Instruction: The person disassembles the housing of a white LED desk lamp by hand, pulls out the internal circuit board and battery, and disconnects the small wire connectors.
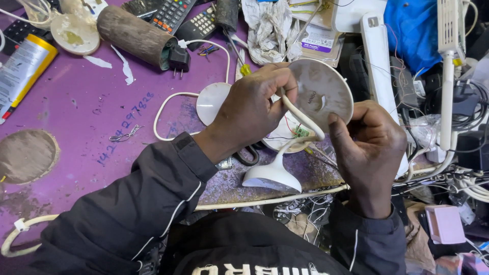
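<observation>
My left hand (252, 107) and my right hand (368, 147) both grip a small white desk lamp held above the purple table (91, 117). The left fingers pinch the top edge of its round grey-white disc (323, 91) and the bent flexible neck (300, 114). My right thumb presses the disc's lower right rim. The lamp's white oval head (272, 177) hangs down between my wrists. A small green circuit board with thin red wires (300, 132) shows behind the neck.
A white round cover (211, 102) with a looping white cable lies behind my left hand. A brown cylinder (133, 34), black plug (179, 58), remote controls (170, 14), crumpled paper (267, 30), a spray can (23, 69) and tangled cables at right (458, 178) crowd the table.
</observation>
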